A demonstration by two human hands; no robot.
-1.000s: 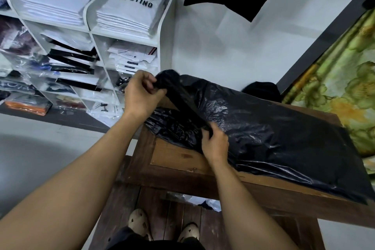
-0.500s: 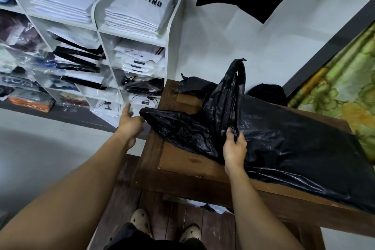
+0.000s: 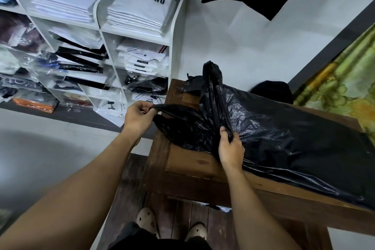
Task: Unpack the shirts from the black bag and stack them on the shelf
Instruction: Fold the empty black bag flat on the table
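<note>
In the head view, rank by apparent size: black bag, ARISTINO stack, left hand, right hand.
1. black bag
2. ARISTINO stack
3. left hand and right hand: about alike, not ranked; both sit nearer the camera than the stack.

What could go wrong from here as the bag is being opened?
1. The left hand and right hand each grip a handle of the thin black bag; pulling them apart hard could tear the plastic.
2. The bag lies along the near edge of the wooden table and partly drapes over it, so a tug toward the person might drag it off.
</note>
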